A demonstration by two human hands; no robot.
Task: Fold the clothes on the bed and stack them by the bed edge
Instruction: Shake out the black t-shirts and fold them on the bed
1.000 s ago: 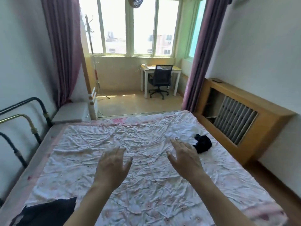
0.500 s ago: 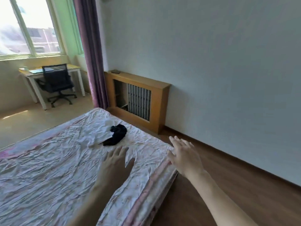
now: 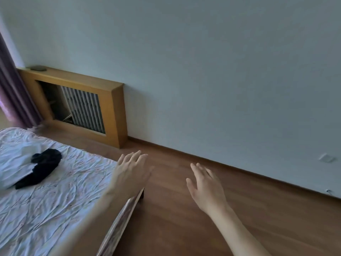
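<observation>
A small black garment [image 3: 41,167] lies crumpled on the bed [image 3: 55,200], partly over a white garment [image 3: 14,163] at the left edge of view. The bed has a wrinkled floral sheet. My left hand [image 3: 132,172] hovers above the bed's near right corner, fingers straight and spread, holding nothing. My right hand [image 3: 204,185] is out over the wooden floor to the right of the bed, fingers also straight and empty. Both hands are well to the right of the garments.
A wooden radiator cover [image 3: 79,102] stands against the grey wall [image 3: 203,71] beyond the bed, with a dark object [image 3: 37,68] on top. A purple curtain [image 3: 13,93] hangs at the left. Wooden floor [image 3: 203,228] runs between bed and wall.
My view has swung far to the right, from the window and desk to the wall and floor. Both hands moved right with it, off the bed's middle; they stay empty.
</observation>
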